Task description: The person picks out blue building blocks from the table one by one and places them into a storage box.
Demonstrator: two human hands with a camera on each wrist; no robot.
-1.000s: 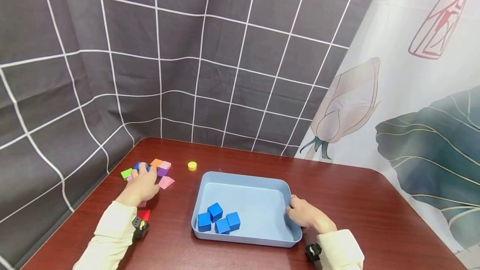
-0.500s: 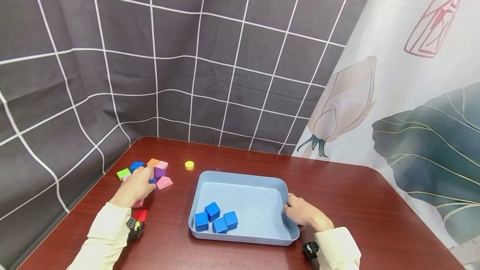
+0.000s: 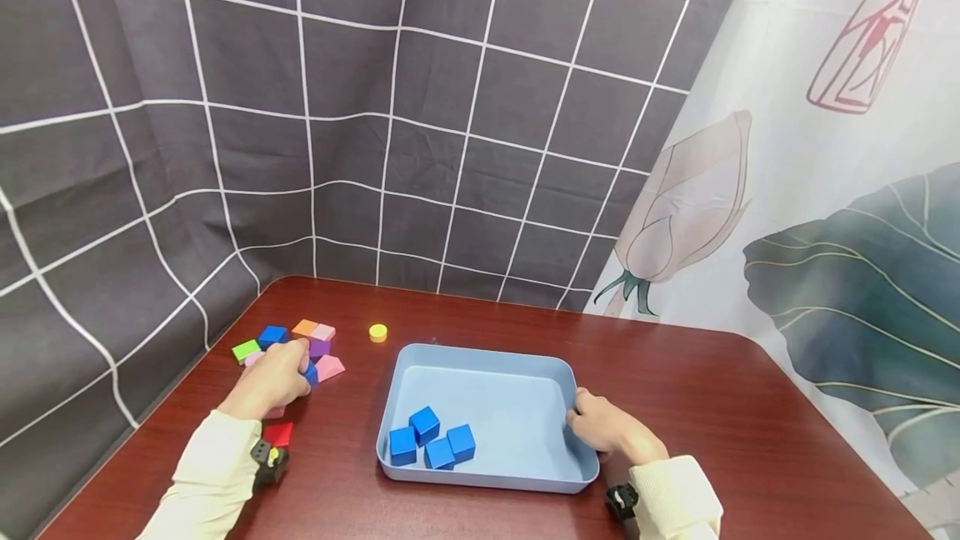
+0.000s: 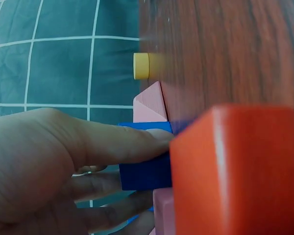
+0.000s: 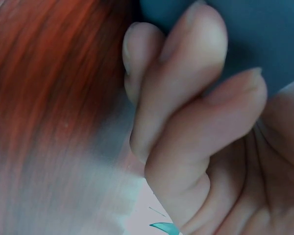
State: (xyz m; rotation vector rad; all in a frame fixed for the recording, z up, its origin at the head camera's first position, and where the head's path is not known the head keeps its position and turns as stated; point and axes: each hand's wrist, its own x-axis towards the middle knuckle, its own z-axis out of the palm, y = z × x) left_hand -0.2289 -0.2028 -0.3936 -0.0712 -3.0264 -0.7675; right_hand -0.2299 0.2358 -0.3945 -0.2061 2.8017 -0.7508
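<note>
At the left, my left hand (image 3: 276,377) pinches a blue block (image 4: 144,171), the thumb on its near face and the other fingers partly hidden behind it. A pink wedge-shaped block (image 3: 329,368) stands right beside it, and a purple block (image 3: 319,348) is just beyond. In the middle of the table lies a light-blue tray (image 3: 517,407) with several blue cubes (image 3: 439,453) grouped in its near left corner. My right hand (image 3: 609,423) grips the tray's right wall; in the right wrist view its curled fingers (image 5: 186,73) show against the tray.
Around the left hand lie a green block (image 3: 246,350), another blue block (image 3: 272,336), an orange block (image 3: 304,328) and a red block (image 3: 278,434). A yellow disc (image 3: 378,332) sits behind the tray's left end. A dark gridded curtain (image 3: 450,148) hangs along the back.
My left hand has drawn slightly back toward me, its fingers closing on the blue block, and more of the blocks behind it show. The right hand and the tray keep their places.
</note>
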